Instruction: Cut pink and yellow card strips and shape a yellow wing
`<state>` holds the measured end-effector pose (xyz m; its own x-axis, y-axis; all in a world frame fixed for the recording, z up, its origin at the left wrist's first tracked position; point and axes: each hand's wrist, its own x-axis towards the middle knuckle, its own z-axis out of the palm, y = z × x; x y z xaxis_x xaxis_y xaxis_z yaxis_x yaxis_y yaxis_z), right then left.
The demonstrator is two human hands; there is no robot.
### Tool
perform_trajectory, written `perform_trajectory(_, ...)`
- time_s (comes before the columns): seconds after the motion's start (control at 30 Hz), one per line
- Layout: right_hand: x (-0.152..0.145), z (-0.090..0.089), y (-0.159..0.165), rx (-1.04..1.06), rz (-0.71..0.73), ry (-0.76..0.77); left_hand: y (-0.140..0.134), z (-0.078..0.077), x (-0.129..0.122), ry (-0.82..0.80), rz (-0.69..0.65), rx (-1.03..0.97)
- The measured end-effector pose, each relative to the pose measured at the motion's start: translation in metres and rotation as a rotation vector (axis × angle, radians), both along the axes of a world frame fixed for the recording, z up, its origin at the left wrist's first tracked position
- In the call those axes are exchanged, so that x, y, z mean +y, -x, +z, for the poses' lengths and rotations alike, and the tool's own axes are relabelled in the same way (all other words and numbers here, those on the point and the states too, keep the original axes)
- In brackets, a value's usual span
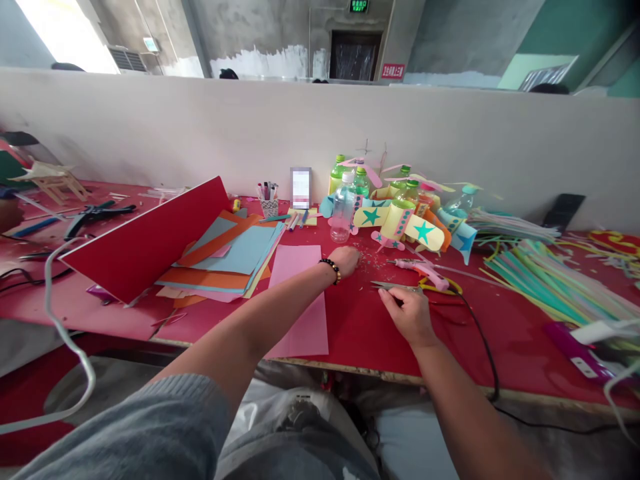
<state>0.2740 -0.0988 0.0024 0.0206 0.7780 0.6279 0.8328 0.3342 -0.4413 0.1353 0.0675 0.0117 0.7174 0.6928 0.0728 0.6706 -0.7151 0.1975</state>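
My left hand (pixel 345 263) reaches forward over the red tabletop beside small scattered scraps (pixel 371 261). Its fingers curl downward; what they hold, if anything, is hidden. A bracelet of dark beads circles that wrist. My right hand (pixel 411 316) is closed and lies against the near side of the scissors (pixel 440 286), which have yellow handles; its fingertips are hidden. A pink glue gun (pixel 425 272) lies just beyond them. Under my left forearm is a pink paper sheet (pixel 300 313). A clear plastic bottle (pixel 342 212) stands beyond my left hand.
Bottle planes with paper wings (pixel 397 223) stand at the back. Coloured strips (pixel 560 280) cover the right. At left lie stacked coloured papers (pixel 227 250) and a tilted red board (pixel 155 240). A pen cup (pixel 269 205) and a phone (pixel 301 188) stand near the partition.
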Motion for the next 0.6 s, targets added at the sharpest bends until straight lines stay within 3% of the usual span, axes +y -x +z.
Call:
perform_trajectory(0.43, -0.003, 0.000, 0.000, 0.010, -0.006, -0.036, 0.001, -0.007, 0.006, 0.001, -0.071, -0.019)
perform_trajectory(0.6, -0.002, 0.000, 0.000, 0.023, 0.002, -0.020, 0.013, -0.008, 0.012, 0.031, -0.120, -0.045)
